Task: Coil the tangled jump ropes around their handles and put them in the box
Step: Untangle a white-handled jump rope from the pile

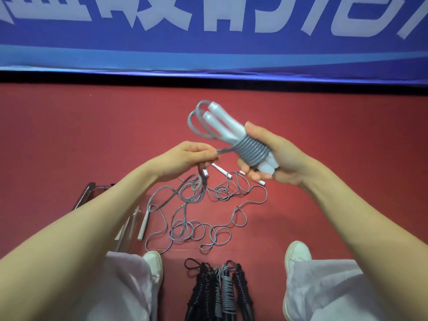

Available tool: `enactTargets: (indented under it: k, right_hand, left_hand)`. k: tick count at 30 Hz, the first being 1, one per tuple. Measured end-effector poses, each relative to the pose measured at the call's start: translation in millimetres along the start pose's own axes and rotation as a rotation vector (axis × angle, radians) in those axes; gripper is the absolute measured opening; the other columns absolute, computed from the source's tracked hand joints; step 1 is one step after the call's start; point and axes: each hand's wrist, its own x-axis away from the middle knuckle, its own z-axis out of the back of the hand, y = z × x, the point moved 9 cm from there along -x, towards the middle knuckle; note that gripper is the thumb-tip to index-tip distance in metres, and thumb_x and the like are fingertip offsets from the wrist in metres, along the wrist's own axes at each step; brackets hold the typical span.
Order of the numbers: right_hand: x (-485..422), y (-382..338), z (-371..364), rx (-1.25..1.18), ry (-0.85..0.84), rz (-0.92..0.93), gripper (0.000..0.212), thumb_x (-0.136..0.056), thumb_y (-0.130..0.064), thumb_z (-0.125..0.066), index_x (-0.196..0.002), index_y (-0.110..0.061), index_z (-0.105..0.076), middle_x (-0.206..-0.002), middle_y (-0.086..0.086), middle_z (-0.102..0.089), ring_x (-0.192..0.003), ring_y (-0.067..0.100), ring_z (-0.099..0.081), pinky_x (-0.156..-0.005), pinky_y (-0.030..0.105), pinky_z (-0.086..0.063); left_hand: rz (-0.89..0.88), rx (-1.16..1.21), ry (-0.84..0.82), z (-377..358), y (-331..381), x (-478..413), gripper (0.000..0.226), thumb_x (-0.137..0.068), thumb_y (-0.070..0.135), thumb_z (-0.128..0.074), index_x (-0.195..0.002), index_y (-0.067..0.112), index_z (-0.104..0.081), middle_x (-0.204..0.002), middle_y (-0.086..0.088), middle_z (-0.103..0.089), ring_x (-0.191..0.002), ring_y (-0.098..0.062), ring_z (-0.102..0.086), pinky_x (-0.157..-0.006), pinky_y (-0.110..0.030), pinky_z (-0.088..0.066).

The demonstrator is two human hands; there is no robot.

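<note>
Forearms outstretched, left hand (192, 156) pinches the rope (225, 150), right hand (275, 156) grips the handles (223, 122).

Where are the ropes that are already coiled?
In the head view, the coiled ropes lie on the red floor at bottom centre, between the two white shoes.

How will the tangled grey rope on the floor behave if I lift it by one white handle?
Probably floppy: the tangled grey rope lies in loose curls on the red floor. Its loops cross one another, so lifting would likely drag the whole tangle. The white handle looks slim and round; it may roll if pushed.
</note>
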Motion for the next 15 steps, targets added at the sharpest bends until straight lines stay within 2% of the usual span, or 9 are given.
enactTargets:
  k: [1, 3, 5, 6, 9, 11, 14, 15]
  right_hand:
    - [2, 7, -9, 0.051, -0.082, -0.069, 0.046, -0.082, -0.05, -0.043, -0.092, -0.007, -0.056, -0.056, 0.011, -0.057, -0.036, 0.015, -0.05, -0.029, 0.015, -0.027]
    - [8, 21, -21, 0.123, -0.201, -0.206, 0.043, -0.083, -0.048, -0.045, -0.094, -0.008, -0.056, -0.058, 0.01, -0.057, -0.037, 0.014, -0.05, -0.031, 0.017, -0.029]
    - [10, 34, -21, 0.229, -0.235, -0.317, 0.041, -0.085, -0.047, -0.047, -0.096, -0.008, -0.055, -0.062, 0.01, -0.057, -0.041, 0.015, -0.051, -0.032, 0.017, -0.033]
    - [9, 41, -16, 0.332, -0.213, -0.37, 0.041, -0.086, -0.047, -0.05, -0.097, -0.008, -0.054, -0.064, 0.01, -0.058, -0.044, 0.016, -0.051, -0.034, 0.017, -0.035]
    - [-2, 53, 7, 0.753, -0.032, -0.43, 0.037, -0.088, -0.049, -0.06, -0.105, -0.017, -0.053, -0.067, 0.007, -0.061, -0.05, 0.018, -0.053, -0.041, 0.019, -0.037]
    - [-9, 42, 23, 1.008, 0.137, -0.353, 0.034, -0.086, -0.052, -0.062, -0.112, -0.031, -0.053, -0.072, 0.001, -0.061, -0.057, 0.017, -0.055, -0.049, 0.021, -0.04]
    - [-9, 12, 40, 1.399, 0.414, -0.186, 0.036, -0.089, -0.051, -0.055, -0.122, -0.036, -0.055, -0.104, 0.002, -0.062, -0.092, 0.027, -0.06, -0.074, 0.033, -0.044]
    - [-6, 2, 42, 1.497, 0.509, -0.131, 0.038, -0.09, -0.051, -0.053, -0.124, -0.034, -0.053, -0.111, 0.003, -0.06, -0.099, 0.032, -0.06, -0.076, 0.035, -0.043]
  left_hand:
    - [-0.03, -0.078, 0.022, 3, 3, 2, 0.011, -0.087, 0.025, -0.063, -0.081, 0.019, -0.07, -0.073, 0.007, -0.058, -0.07, -0.006, -0.049, -0.068, -0.02, -0.043]
    - [-0.086, -0.229, 0.011, 5, 8, 4, 0.021, -0.083, 0.02, -0.061, -0.092, 0.003, -0.068, -0.085, -0.007, -0.064, -0.077, -0.013, -0.055, -0.07, -0.03, -0.048]
    - [-0.026, -0.232, -0.03, 1, 6, 1, 0.01, -0.086, 0.004, -0.062, -0.089, 0.007, -0.071, -0.081, -0.005, -0.068, -0.073, -0.011, -0.058, -0.066, -0.027, -0.048]
    - [0.021, -0.215, -0.03, -2, 6, 0, 0.012, -0.086, 0.002, -0.064, -0.085, 0.011, -0.072, -0.077, -0.002, -0.068, -0.07, -0.009, -0.058, -0.065, -0.023, -0.047]
    - [0.071, -0.236, -0.024, -8, 2, -8, 0.001, -0.082, 0.012, -0.073, -0.081, 0.012, -0.074, -0.074, -0.001, -0.068, -0.069, -0.007, -0.054, -0.067, -0.019, -0.044]
    - [0.079, -0.27, 0.015, -8, 3, -11, 0.011, -0.083, 0.02, -0.074, -0.085, 0.009, -0.074, -0.07, 0.002, -0.067, -0.062, -0.004, -0.053, -0.061, -0.018, -0.042]
    - [0.095, -0.251, 0.035, -15, 8, -12, 0.015, -0.094, 0.023, -0.062, -0.095, 0.008, -0.065, -0.058, 0.011, -0.06, -0.046, -0.004, -0.046, -0.046, -0.017, -0.036]
    - [0.12, -0.202, 0.037, -20, 7, -12, 0.011, -0.096, 0.02, -0.058, -0.096, 0.009, -0.06, -0.056, 0.011, -0.057, -0.042, -0.003, -0.043, -0.041, -0.015, -0.034]
